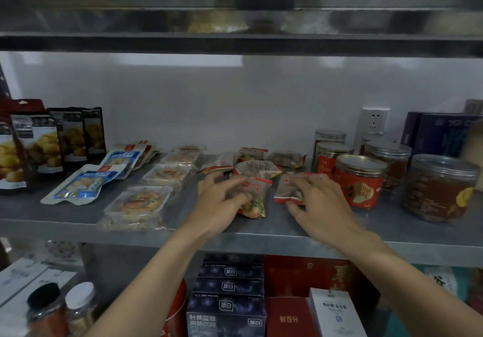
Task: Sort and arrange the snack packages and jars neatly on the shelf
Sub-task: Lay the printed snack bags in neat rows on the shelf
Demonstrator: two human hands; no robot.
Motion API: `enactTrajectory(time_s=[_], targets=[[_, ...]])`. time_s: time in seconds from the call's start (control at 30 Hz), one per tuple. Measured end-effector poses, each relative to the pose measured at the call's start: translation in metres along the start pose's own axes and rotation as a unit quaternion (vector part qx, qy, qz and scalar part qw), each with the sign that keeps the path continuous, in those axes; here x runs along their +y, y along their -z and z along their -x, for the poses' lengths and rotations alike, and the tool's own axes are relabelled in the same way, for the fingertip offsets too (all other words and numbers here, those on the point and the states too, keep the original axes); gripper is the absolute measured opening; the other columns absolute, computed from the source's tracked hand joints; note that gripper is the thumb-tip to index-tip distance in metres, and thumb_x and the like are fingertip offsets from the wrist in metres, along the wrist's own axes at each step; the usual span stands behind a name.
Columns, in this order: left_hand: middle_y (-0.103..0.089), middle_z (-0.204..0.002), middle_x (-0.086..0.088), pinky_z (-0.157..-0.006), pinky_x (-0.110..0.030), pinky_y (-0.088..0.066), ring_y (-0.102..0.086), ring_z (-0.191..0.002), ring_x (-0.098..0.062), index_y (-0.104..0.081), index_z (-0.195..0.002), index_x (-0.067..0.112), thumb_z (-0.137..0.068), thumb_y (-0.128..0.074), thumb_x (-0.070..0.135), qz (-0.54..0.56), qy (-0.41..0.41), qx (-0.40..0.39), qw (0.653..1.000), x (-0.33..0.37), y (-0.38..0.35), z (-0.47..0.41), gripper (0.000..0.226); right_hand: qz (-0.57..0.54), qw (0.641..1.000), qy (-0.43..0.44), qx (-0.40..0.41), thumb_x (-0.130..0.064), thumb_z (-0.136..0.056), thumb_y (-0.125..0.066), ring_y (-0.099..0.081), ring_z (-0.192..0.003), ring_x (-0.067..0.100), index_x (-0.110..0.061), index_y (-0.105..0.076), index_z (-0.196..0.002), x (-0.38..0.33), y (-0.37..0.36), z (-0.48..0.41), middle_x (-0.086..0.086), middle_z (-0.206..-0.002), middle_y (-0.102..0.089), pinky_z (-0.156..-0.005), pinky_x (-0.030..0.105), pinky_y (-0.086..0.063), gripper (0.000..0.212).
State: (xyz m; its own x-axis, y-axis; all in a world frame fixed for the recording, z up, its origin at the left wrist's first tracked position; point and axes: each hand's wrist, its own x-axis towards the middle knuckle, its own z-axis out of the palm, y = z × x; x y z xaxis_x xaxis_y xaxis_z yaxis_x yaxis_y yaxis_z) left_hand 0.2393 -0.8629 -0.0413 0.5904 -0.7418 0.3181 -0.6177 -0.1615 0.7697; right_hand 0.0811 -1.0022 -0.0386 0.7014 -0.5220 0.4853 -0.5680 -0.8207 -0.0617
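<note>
Steel shelf (78, 221) spans mid frame. Jars (359, 179) w/ red labels stand clustered at right; clear tray packs (141, 203) lie left of centre. My left hand (222, 198), centre frame, has fingers curled round a red snack packet (257, 189) lying on the shelf. My right hand (320, 200), just beside it, pinches a second red packet (286, 187) btwn fingers & thumb, next to the jars.

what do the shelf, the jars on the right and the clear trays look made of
Shelf: likely metal, dull grey sheen, folded front edge. Jars: probably clear plastic, contents show through; lids look like shiny metal. Trays: thin glossy clear plastic, food visible inside.
</note>
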Motion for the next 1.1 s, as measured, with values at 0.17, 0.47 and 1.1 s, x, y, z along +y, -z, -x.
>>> enactTrajectory(time_s=[0.17, 0.47, 1.1], targets=[[-0.025, -0.157, 0.009, -0.117, -0.035, -0.018, -0.021, -0.143, -0.012, -0.053, -0.135, 0.032, -0.093, -0.055, 0.042, -0.088, -0.040, -0.020, 0.995, -0.002, -0.007, -0.001, 0.043, -0.095, 0.990, 0.004, -0.103, -0.053, -0.096, -0.043, -0.009, -0.148, 0.018, -0.025, -0.026, -0.152, 0.009, -0.009, -0.008, -0.002, -0.161, -0.015, -0.119, 0.040, -0.017, 0.065], [-0.041, -0.138, 0.007, -0.104, -0.022, -0.018, -0.024, -0.134, -0.011, -0.057, -0.132, 0.031, -0.088, -0.059, 0.049, -0.113, -0.082, 0.001, 0.990, -0.001, -0.007, 0.001, 0.047, -0.175, 0.980, 0.091, -0.034, -0.060, -0.089, -0.045, -0.034, -0.131, 0.005, -0.035, -0.050, -0.138, 0.015, 0.001, 0.017, -0.017, -0.142, -0.046, -0.110, 0.036, -0.032, 0.054], [-0.027, -0.152, 0.021, -0.113, -0.026, -0.009, -0.009, -0.142, 0.003, -0.041, -0.140, 0.038, -0.097, -0.047, 0.040, -0.152, -0.100, -0.079, 0.980, -0.007, -0.002, 0.002, 0.043, -0.151, 0.981, 0.065, -0.106, -0.059, -0.094, -0.027, -0.016, -0.146, 0.006, -0.037, -0.032, -0.148, 0.017, -0.009, 0.008, -0.011, -0.158, -0.026, -0.118, 0.027, -0.012, 0.059]])
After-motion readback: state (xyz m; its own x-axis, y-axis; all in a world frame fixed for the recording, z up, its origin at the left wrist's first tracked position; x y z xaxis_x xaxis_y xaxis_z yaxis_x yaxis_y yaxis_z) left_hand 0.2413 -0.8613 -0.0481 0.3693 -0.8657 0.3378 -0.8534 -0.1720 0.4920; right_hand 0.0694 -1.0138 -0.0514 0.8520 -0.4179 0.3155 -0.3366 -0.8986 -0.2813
